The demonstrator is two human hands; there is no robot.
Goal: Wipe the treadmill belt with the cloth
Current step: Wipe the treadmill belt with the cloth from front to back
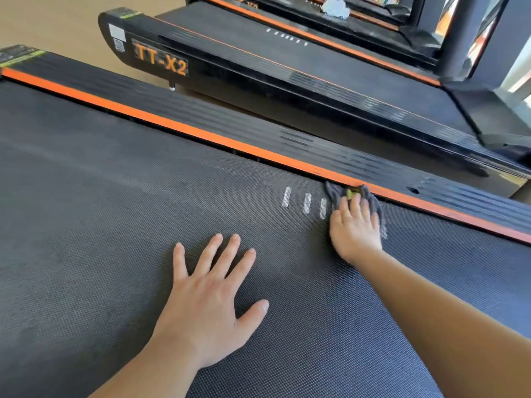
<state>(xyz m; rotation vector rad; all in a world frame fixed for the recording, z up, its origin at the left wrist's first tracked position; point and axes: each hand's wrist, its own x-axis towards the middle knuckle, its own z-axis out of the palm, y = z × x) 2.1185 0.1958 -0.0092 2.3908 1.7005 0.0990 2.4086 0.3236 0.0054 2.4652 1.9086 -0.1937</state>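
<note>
Soft and limp, the cloth sits bunched at the far edge of the treadmill belt against the orange rail, pinned under the right hand, fingers apparently flat; the left hand rests splayed, empty.

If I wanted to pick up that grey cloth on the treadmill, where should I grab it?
Probably its bunched folds, pinched from above. The cloth lies on the belt, pressed under the right hand, with raised wrinkles showing past the fingertips. The orange stripe hugs its far edge, so coming from that side looks cramped.
</note>
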